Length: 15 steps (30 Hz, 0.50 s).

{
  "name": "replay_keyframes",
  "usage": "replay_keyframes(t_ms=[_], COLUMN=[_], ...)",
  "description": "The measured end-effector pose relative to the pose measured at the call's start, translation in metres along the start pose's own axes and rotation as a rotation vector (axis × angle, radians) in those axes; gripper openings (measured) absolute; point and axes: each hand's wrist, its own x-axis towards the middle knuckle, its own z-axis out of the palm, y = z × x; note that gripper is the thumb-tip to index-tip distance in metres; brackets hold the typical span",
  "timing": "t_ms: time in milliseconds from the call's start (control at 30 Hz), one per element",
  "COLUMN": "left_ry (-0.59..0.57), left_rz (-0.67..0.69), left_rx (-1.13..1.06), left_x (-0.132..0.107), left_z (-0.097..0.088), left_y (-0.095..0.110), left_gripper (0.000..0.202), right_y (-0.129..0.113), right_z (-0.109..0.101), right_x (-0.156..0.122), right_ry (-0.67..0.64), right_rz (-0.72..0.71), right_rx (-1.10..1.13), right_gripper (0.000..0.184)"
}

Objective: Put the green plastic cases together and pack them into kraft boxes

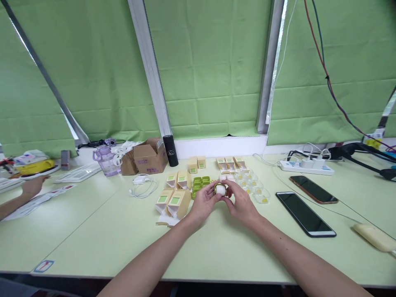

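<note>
Between my left hand (pixel 203 204) and my right hand (pixel 243 205), a small green case with a rounded white piece (pixel 220 189) in it is held above the table. Fingers of both hands close round its sides, thumbs at the near edge. Just left of it sit several green square cups (pixel 201 182) in rows. Pinkish-white pieces (pixel 227 177) lie behind my hands, partly hidden. Several clear cups with yellow spots (pixel 254 185) stand to the right. Left of my hands are opened tan cartons with green squares (pixel 175 202).
More small cartons (pixel 230 164) stand farther back. Two phones (pixel 305 213) and a cream power bank (pixel 375 236) lie at right, near a white power strip (pixel 306 166). At back left are a cardboard box (pixel 151 156), a black bottle (pixel 170 151) and a purple jug (pixel 107 161). Another person's hand (pixel 33 186) is at far left.
</note>
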Motion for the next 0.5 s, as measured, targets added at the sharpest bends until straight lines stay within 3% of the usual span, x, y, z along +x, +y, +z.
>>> replay_keyframes(t_ms=[267, 500], left_ry=[0.013, 0.107], left_rz=[0.01, 0.102], left_rx=[0.129, 0.281], left_x=[-0.003, -0.001], left_z=[-0.006, -0.016], left_y=[0.011, 0.02], left_gripper=[0.08, 0.055], right_y=[-0.002, 0.002], right_z=[-0.001, 0.001], right_x=[0.001, 0.007], right_ry=[0.002, 0.088], right_rz=[0.113, 0.351], right_rx=[0.112, 0.455], right_gripper=[0.035, 0.038])
